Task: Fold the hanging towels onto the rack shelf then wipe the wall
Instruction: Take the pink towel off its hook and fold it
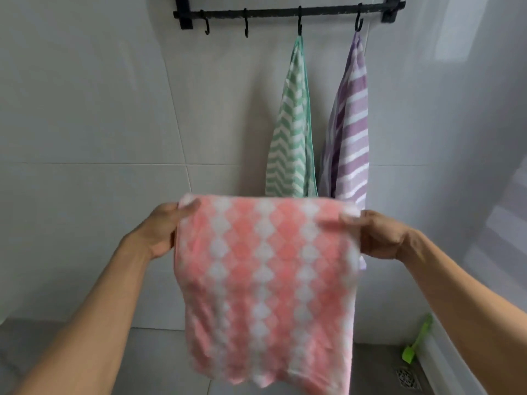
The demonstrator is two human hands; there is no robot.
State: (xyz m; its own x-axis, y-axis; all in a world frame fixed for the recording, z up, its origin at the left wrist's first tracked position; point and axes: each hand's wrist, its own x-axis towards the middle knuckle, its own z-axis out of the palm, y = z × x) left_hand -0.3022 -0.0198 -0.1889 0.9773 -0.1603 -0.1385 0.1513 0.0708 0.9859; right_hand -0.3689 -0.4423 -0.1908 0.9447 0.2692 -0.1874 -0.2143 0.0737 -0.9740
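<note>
— Below the rack [285, 13], who holds the pink towel [268, 280]?
— Left hand [162, 232] and right hand [379, 235] pinch its top corners; it hangs, seemingly doubled.

A home bathroom: tiled wall [99, 115], hook rack [288, 13], floor drain [408, 379].

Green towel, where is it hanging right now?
The green towel hangs on the rack's third hook from the left, beside the purple towel, above the pink towel.

Two towels [291, 129] [349, 132] hang from rack [285, 13] hooks, behind the held towel [265, 280].
</note>
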